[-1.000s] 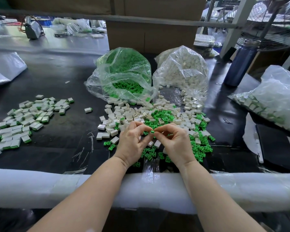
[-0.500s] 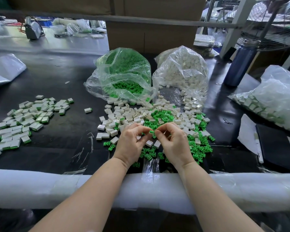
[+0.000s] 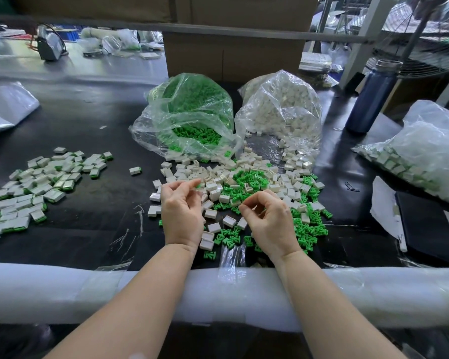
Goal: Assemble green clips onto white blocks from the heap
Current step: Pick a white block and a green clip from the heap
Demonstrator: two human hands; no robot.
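Matte black bench [image 3: 94, 224], glossy heap [image 3: 246, 182], left hand [image 3: 182, 211] and right hand [image 3: 270, 224] loosely curled, grip contents unclear

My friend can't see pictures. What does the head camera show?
Two bare hands, left hand and right hand, hover with curled fingers over a heap of white blocks and green clips on a black table.
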